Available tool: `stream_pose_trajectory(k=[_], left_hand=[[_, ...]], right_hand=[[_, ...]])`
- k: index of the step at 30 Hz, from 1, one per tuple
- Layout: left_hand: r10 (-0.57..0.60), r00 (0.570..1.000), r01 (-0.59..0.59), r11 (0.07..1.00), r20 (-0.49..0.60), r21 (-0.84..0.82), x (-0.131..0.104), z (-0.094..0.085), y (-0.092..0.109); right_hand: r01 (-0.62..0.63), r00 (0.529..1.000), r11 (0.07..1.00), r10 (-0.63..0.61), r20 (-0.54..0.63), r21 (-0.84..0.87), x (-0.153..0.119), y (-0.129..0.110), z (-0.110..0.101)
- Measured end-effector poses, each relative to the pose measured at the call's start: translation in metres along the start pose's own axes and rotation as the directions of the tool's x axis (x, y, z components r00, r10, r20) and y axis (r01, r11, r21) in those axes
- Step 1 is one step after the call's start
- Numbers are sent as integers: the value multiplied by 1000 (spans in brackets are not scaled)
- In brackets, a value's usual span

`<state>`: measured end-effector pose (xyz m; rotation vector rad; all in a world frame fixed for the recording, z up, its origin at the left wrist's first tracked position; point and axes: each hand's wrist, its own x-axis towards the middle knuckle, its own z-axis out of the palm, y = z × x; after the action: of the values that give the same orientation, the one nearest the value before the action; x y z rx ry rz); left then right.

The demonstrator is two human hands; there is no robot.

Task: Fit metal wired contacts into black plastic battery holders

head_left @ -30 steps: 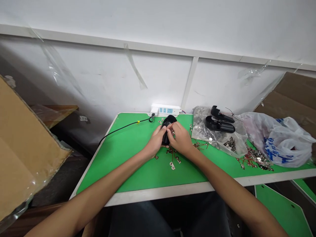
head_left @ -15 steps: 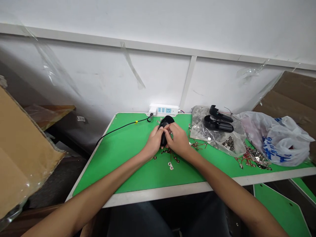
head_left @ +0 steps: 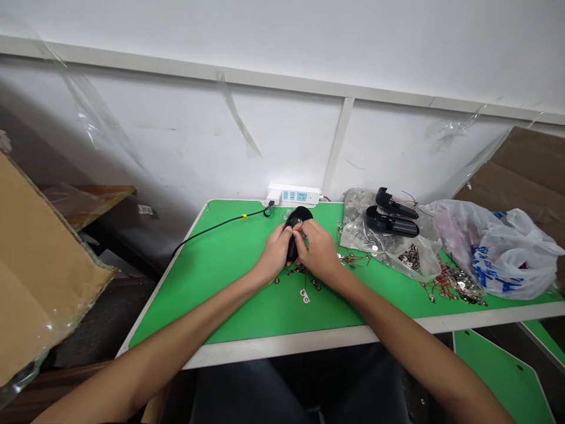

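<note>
A black plastic housing (head_left: 302,214) with a rounded far end is held up over the green tabletop. My left hand (head_left: 273,252) is closed around its left side, the thumb on top. Pinched fingers of my right hand (head_left: 319,247) press at the middle of the housing, close to the left thumb; whatever they grip is too small or hidden to make out. Below the hands lie small metal contact pieces (head_left: 304,296) with red wires, partly covered by the right hand.
A white power strip (head_left: 295,195) with a black cable (head_left: 216,228) stands by the wall. To the right, two similar black housings (head_left: 391,222) rest on a clear bag (head_left: 353,235). Beside them are piled metal contacts (head_left: 461,282) and a white plastic bag (head_left: 516,253). Cardboard (head_left: 39,265) stands left.
Both hands keep nearly the same hold on the housing. The whole view has shifted very slightly; nothing on the table has visibly moved.
</note>
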<state>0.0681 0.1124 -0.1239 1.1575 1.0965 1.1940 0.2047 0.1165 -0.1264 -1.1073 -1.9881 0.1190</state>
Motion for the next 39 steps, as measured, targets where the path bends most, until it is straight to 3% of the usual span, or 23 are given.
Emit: stream_pose_trajectory(k=[5, 9, 12, 15, 17, 19, 21, 23, 25, 27, 31, 39], left_hand=[[-13, 998, 11, 1000, -60, -24, 0, 3, -1], [-17, 999, 16, 999, -28, -51, 2, 2, -6], [-44, 998, 46, 996, 35, -81, 6, -2, -9], [-108, 979, 123, 989, 175, -79, 11, -6, -10], [-68, 978, 73, 997, 196, -22, 12, -9, -10], [96, 982, -116, 986, 162, 118, 9, -13, -7], [306, 937, -345, 886, 167, 310, 5, -17, -3], [450, 864, -502, 725, 226, 472, 1, -22, 3], [513, 810, -572, 581, 285, 580, -1, -25, 8], [524, 789, -587, 486, 321, 648, -1, -27, 11], [503, 786, -588, 425, 361, 688, -1, -28, 13], [423, 843, -507, 419, 333, 753, 1, -28, 6]], right_hand=[[-4, 1000, 1000, 4, 27, -27, 5, 0, 0], [-18, 998, 1000, 17, 68, 11, 10, 6, -4], [-32, 994, 998, 26, 102, 58, 12, 10, -10], [-86, 995, 980, 76, 64, 178, 16, 13, -18], [-183, 982, 924, 187, 21, 336, 20, 15, -25], [-316, 936, 783, 349, 41, 536, 24, 18, -32], [-420, 871, 584, 476, 126, 695, 28, 22, -40], [-463, 831, 418, 511, 219, 782, 29, 26, -46], [-481, 818, 313, 496, 291, 819, 28, 27, -48], [-517, 805, 244, 465, 369, 820, 26, 26, -46], [-598, 773, 223, 412, 482, 770, 23, 19, -37], [-622, 754, 276, 464, 465, 733, 21, 20, -27]])
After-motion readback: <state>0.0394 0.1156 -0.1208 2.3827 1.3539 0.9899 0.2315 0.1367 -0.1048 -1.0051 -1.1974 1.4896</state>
